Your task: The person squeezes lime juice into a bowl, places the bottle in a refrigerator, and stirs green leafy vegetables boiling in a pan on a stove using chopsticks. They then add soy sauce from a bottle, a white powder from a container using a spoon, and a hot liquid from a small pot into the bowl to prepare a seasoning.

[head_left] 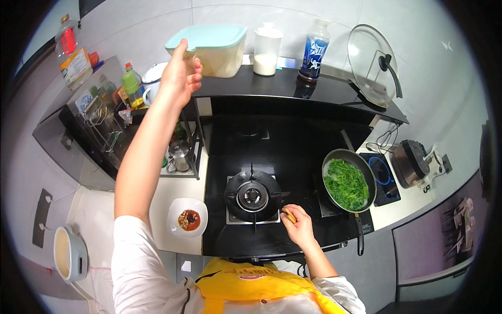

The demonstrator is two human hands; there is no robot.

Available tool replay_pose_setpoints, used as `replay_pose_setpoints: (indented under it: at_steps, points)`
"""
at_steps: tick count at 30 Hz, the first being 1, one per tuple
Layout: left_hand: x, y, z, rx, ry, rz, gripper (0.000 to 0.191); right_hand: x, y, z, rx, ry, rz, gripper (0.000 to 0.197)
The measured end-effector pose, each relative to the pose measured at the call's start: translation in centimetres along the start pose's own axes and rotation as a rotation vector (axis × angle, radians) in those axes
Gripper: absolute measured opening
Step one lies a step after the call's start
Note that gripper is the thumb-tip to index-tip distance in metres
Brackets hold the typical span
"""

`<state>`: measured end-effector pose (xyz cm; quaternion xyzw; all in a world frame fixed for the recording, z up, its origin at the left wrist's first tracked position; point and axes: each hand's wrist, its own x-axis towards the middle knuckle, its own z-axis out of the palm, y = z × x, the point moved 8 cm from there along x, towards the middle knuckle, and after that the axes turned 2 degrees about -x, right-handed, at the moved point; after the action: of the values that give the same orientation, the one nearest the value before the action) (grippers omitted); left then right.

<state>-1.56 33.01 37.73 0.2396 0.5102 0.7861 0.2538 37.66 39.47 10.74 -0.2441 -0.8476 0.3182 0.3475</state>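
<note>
My left hand [182, 76] is raised at the back shelf, overlapping a lidded plastic container [219, 53] with a turquoise lid. Its thumb points up and its fingers are half curled, with nothing seen in the grasp; whether it touches the container is unclear. My right hand [301, 227] is closed around a small tan object [289, 215], mostly hidden by the fingers. That hand is low over the black cooktop [243, 243], just right of the unlit-looking gas burner [253, 196]. Farther right, a frying pan [349, 182] holds green leafy vegetables [347, 184] in liquid.
A white dish [188, 231] with red sauce sits left of the cooktop. On the shelf stand a shaker [268, 51], a blue-labelled bottle [313, 53] and an upright glass lid [372, 66]. The pan handle [360, 235] overhangs the front edge. Bottles [133, 86] crowd the left rack.
</note>
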Motion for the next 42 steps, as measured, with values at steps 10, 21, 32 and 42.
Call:
replay_pose_setpoints:
  at_steps: [10,21,32,42]
  points:
    - [-20.2,-11.7,-13.5,0.392,0.027,0.125,0.030,7.2,-8.5,1.7,0.157,-0.024,-0.342,0.019]
    - [-30.7,-24.4,-23.9,0.799,-0.009,0.018,0.031,7.5,-19.0,17.0,-0.511,-0.714,-0.966,0.014]
    - [-32.1,-25.8,-26.8,0.810,-0.099,0.214,0.038,5.1,-15.0,25.1,-0.646,-0.968,-0.881,0.005]
    - [-32.6,-28.0,-31.9,0.667,0.056,0.229,0.026,5.6,-17.3,22.4,0.093,-0.796,-0.548,0.022]
